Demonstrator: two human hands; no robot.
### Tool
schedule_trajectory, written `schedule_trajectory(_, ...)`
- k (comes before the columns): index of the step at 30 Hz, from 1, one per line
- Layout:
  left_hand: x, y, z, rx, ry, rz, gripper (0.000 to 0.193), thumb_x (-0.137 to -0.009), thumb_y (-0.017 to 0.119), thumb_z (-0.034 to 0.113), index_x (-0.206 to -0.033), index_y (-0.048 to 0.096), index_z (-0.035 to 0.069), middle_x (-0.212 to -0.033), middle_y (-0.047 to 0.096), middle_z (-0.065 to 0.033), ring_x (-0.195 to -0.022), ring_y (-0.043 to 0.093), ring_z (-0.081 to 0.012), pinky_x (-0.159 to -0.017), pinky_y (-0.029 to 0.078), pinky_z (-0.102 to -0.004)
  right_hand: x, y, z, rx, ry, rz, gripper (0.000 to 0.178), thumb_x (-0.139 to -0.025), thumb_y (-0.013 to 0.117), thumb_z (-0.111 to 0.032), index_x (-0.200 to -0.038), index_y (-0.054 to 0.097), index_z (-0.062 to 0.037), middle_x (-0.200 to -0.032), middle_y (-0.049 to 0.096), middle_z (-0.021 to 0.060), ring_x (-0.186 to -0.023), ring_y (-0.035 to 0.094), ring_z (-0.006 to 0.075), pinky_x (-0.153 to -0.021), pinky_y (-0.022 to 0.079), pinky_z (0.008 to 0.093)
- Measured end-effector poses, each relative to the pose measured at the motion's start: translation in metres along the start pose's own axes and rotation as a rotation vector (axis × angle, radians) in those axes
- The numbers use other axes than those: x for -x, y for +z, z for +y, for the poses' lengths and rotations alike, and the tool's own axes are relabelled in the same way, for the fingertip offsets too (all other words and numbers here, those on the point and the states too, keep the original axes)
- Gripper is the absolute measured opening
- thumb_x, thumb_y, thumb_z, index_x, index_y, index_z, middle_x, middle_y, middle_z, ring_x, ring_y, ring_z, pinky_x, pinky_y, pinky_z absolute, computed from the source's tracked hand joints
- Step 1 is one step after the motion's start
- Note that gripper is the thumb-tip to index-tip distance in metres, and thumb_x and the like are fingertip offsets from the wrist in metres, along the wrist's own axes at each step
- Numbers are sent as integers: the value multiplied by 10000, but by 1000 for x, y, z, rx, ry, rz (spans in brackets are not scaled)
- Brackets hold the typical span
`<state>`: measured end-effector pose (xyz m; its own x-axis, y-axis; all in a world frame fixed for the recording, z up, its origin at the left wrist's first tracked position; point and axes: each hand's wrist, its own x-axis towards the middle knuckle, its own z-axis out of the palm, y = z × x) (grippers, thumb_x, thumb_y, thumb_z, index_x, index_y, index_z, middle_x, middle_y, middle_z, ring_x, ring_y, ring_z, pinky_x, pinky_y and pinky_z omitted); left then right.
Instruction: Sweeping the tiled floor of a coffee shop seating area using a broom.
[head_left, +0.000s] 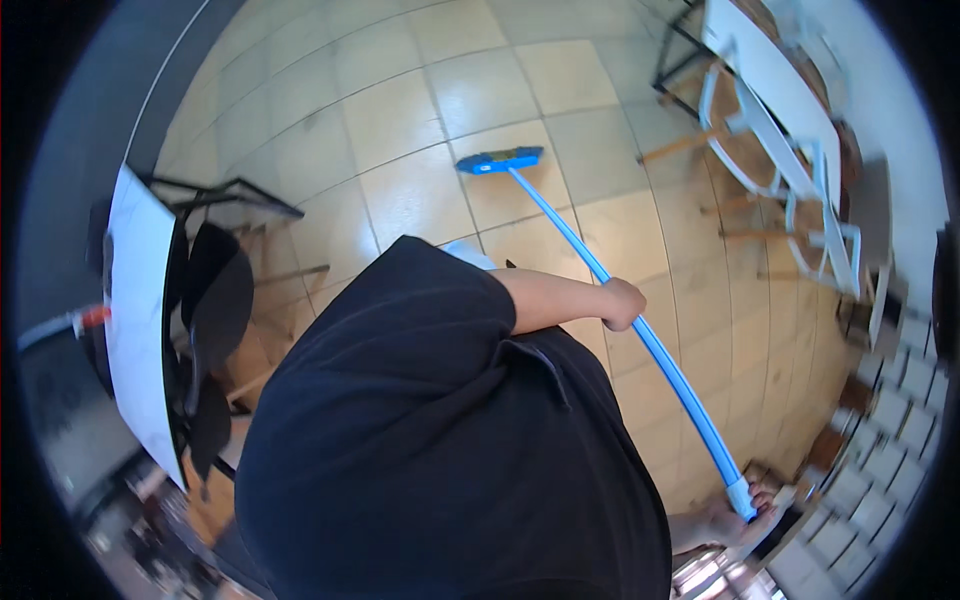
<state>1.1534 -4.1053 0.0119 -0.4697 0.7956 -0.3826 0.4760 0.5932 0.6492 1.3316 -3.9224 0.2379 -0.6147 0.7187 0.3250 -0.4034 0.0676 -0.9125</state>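
Broom [600, 270], tiled floor [420, 110], chairs [770, 160] nearby

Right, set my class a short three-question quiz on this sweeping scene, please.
1. True or false: the hand at mid-handle and the hand at the handle's end both grip the blue broom.
2. The broom head rests on: A) a table, B) the tiled floor, C) a chair.
3. Fill in: the person's shirt is ____.
Key: 1 true; 2 B; 3 black.
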Motion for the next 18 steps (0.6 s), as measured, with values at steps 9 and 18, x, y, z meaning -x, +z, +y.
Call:
schedule_trajectory(9, 200, -62, -173, 335, -715, 758, 112, -621, 476, 77, -704, 550, 92, -770, 538, -113, -795, 488, -280, -675, 411, -381, -10, 307, 106, -458, 250, -973, 142, -742, 420, -188, -667, 366, -80, -641, 345, 59, -622, 352, 168, -597, 323, 308)
schedule_trajectory(18, 363, -55, -289, 709, -1151, 1011, 132, -609, 476, 71, -695, 565, 118, -756, 547, -120, -765, 516, -285, -666, 417, -385, 142, 599, 122, -702, 584, -1547, 127, -769, 387, -155, -684, 362, -65, -559, 363, 56, -507, 371, 153, -547, 347, 314)
